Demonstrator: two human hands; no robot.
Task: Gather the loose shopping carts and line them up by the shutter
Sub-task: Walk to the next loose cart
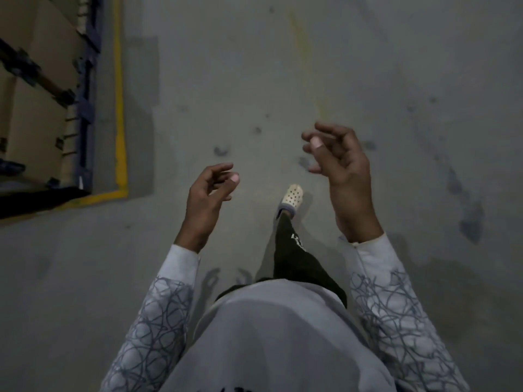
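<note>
Left hand [208, 198] and right hand [341, 165] raised over floor [396, 80], fingers loosely curled, holding nothing; boxes [36, 80] far left.

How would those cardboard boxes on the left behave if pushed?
The cardboard boxes look large and stacked, so probably heavy and slow to slide. A dark band seems to bind them, so they would likely shift together rather than tip singly.

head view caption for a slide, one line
Left hand and right hand empty, loosely curled, over concrete floor; cardboard boxes at left.
</note>
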